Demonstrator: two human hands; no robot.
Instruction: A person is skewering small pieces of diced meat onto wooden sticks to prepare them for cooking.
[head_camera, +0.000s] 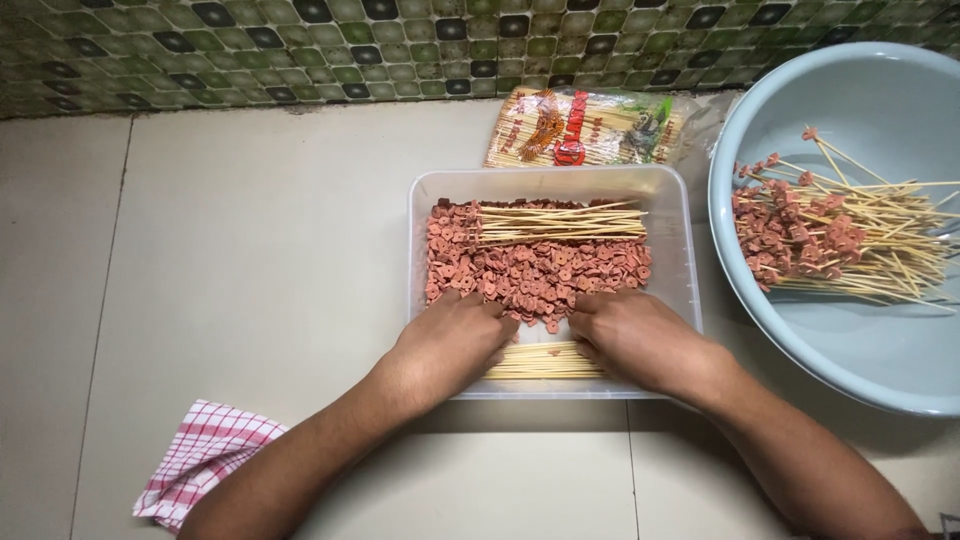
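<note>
Now, sausage slices (535, 272): heaped in clear tub (680, 250) on the table.
Left hand (450, 340): fingers curled into slices; grip hidden.
Right hand (632, 335): likewise, above bare skewers (545, 362).
Blue basin (850, 350): loaded skewers, right.
Checked cloth (205, 455): lower left.

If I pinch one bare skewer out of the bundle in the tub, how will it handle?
A bare skewer looks thin and wooden, so probably very light and stiff, yet apt to snap if bent. Being round, it may roll on the tub floor. Both hands rest over the bundle.

Clear skewer packet (590, 128), red-orange-green print, probably opened, behind tub (545, 182)
</note>
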